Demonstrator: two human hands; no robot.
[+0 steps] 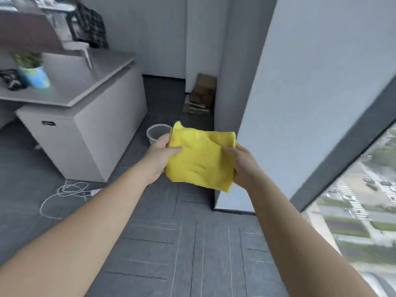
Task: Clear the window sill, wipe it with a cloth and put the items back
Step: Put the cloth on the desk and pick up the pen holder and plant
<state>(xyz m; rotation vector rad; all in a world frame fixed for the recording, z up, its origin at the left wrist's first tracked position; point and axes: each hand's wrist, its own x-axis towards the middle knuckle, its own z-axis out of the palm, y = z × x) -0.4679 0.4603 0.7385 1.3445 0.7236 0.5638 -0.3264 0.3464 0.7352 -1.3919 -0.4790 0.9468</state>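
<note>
Carpet spread dark beneath the outstretched arms, and above it the folded yellow cloth was pinched at either edge, left hand and right hand both closed on it, best kept flat and folded for wiping, I judged.

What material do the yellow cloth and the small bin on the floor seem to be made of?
Yellow cloth: soft, matte fabric, probably microfibre or terry; it looks fuzzy and dents under both thumbs. Bin: probably grey plastic with a smooth, thin rim; the blur leaves this uncertain.
</note>
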